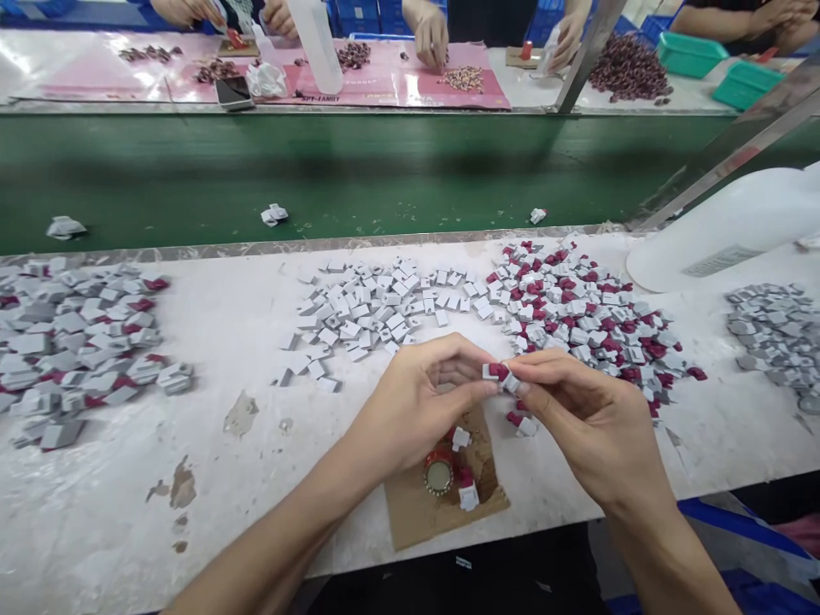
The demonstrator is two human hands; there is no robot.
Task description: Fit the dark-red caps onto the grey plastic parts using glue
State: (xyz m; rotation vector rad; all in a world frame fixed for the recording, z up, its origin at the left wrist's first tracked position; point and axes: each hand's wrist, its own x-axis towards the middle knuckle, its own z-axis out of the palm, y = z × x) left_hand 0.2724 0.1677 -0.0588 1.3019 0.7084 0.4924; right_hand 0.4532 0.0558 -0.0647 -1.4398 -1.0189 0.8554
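A small grey and dark red piece point(498, 372) is pinched between both hands above the table's front part. My left hand point(426, 397) grips its left end with thumb and fingers, and my right hand point(580, 410) grips its right end. Below them lies a brown cardboard sheet point(410, 517) with a red bottle cap point(439, 475) and a few grey and red pieces point(468, 496). Behind the hands spreads a pile of loose grey pieces point(377, 303). A pile of joined grey and dark red pieces point(576, 316) lies to its right.
Larger grey and red pieces point(77, 342) lie at the left, small grey pieces point(778, 337) at the far right. A white bottle point(723, 231) leans in from the right near a metal post. Beyond the green belt point(384, 171), other people's hands work at another table.
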